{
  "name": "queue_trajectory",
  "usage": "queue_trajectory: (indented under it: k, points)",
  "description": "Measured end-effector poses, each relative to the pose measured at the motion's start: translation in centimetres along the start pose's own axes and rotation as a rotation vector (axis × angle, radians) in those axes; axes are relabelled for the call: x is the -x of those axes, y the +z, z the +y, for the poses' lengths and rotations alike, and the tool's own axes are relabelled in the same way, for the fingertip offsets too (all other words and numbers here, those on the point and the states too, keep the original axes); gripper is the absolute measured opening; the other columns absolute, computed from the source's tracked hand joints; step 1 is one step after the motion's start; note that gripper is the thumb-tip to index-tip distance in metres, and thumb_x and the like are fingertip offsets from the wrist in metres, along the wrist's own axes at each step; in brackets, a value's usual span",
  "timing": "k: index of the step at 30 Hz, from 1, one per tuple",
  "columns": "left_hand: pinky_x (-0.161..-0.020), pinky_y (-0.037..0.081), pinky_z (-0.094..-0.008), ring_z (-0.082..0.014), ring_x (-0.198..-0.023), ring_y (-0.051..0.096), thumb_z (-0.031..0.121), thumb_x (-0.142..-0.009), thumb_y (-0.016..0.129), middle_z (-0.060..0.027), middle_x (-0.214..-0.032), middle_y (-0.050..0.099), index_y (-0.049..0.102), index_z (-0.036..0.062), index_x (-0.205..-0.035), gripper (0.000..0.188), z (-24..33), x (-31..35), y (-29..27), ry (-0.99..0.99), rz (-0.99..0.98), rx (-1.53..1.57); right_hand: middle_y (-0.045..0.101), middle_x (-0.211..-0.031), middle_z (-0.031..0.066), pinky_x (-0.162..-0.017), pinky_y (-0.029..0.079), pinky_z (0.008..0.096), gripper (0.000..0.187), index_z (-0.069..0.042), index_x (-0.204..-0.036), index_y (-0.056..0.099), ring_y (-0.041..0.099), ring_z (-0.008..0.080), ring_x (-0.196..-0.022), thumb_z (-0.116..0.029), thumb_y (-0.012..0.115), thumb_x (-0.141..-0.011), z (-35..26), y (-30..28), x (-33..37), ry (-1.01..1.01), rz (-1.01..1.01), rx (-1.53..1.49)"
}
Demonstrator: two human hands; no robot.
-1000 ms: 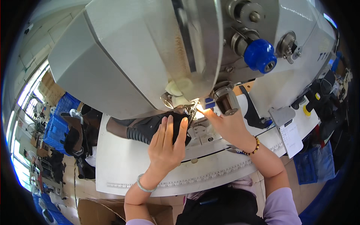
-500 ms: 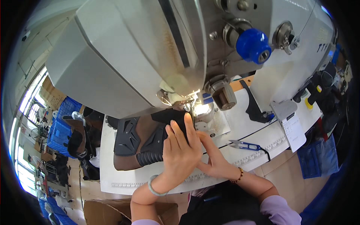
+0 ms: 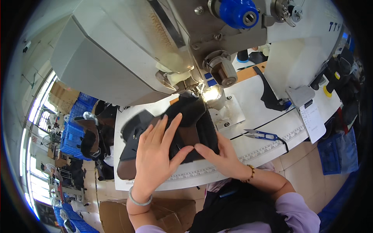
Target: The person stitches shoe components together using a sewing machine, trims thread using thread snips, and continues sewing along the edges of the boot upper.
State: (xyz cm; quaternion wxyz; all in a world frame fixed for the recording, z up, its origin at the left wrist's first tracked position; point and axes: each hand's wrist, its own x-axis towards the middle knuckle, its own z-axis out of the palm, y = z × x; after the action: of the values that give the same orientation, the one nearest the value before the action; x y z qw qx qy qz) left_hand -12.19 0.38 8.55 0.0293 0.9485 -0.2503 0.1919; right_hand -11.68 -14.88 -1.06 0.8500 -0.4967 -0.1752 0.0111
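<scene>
A brown and black boot upper (image 3: 188,110) lies on the white sewing table, its far edge by the lit needle area of a grey sewing machine (image 3: 112,54). My left hand (image 3: 155,157) rests flat on it, fingers stretched forward and thumb apart. On the right, my right hand (image 3: 223,157) holds the upper's near right edge, thumb on top; its other fingers are mostly hidden behind the material. The two thumb tips nearly meet. Blue-handled thread snips (image 3: 264,135) lie to the right of my right hand.
A ruler strip (image 3: 293,134) runs along the table's near edge. A black cut piece (image 3: 268,91) and a white paper slip (image 3: 312,120) are at the right. Blue crates (image 3: 75,134) with boot parts stand left; another blue crate (image 3: 338,155) sits right. A cardboard box (image 3: 116,215) is below.
The boot upper has been turned and folded, now showing its inner side. My left hand moved left and back with fingers spreading; my right hand came out from beside it to the right edge.
</scene>
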Motion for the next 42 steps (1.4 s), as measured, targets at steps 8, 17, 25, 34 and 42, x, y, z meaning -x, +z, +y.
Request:
queue_trajectory:
  k: [8, 17, 25, 34, 42]
  points:
    - [-0.092, 0.041, -0.0419, -0.0395, -0.105, 0.054, 0.038, -0.080, 0.064, -0.0281, -0.118, 0.052, 0.047, 0.0094, -0.131, 0.060, 0.7, 0.8, 0.0, 0.022, -0.069, -0.104, 0.058, -0.090, 0.0036, -0.065, 0.044, 0.0183, 0.032, 0.001, -0.114, 0.048, 0.052, 0.0034, -0.079, -0.022, 0.055, -0.092, -1.1, -1.2, -1.5, 0.165, 0.033, -0.042]
    - [-0.100, 0.035, -0.0371, -0.0414, -0.118, 0.044, 0.045, -0.083, 0.059, -0.0318, -0.126, 0.044, 0.037, -0.0123, -0.127, 0.076, -2.0, -5.3, -0.8, -0.147, -0.225, 0.397, 0.046, -0.064, -0.0039, -0.047, 0.032, 0.0205, 0.019, 0.000, -0.086, 0.052, 0.037, 0.0009, -0.059, -0.017, 0.052, -0.093, -0.5, -1.1, -3.5, -0.003, 0.110, 0.033]
    - [-0.086, 0.042, -0.0375, -0.0319, -0.095, 0.055, 0.042, -0.074, 0.068, -0.0214, -0.100, 0.056, 0.052, -0.0069, -0.106, 0.061, -3.9, -6.7, 3.7, -0.107, -0.240, 0.606, 0.048, -0.060, 0.0000, -0.047, 0.033, 0.0214, 0.018, 0.000, -0.090, 0.054, 0.041, 0.0027, -0.056, -0.018, 0.051, -0.094, 0.9, -2.1, -3.2, -0.165, 0.036, 0.222]
    - [-0.087, 0.043, -0.0355, -0.0286, -0.097, 0.056, 0.043, -0.073, 0.070, -0.0206, -0.104, 0.058, 0.053, -0.0058, -0.111, 0.064, -5.6, -7.4, 4.2, -0.076, -0.379, 0.747, 0.044, -0.056, 0.0055, -0.045, 0.032, 0.0253, 0.022, -0.001, -0.082, 0.049, 0.038, 0.0068, -0.051, -0.019, 0.051, -0.094, 0.9, -1.5, -3.3, -0.213, 0.091, 0.311]
    - [-0.089, 0.042, -0.0338, -0.0278, -0.101, 0.057, 0.053, -0.074, 0.065, -0.0198, -0.109, 0.060, 0.050, -0.0016, -0.121, 0.073, -5.6, -7.8, 3.1, -0.094, -0.510, 0.713, 0.034, -0.055, -0.0007, -0.045, 0.027, 0.0232, 0.031, -0.002, -0.069, 0.042, 0.030, 0.0036, -0.056, -0.016, 0.050, -0.095, 0.8, -0.5, -3.5, -0.184, 0.207, 0.252]
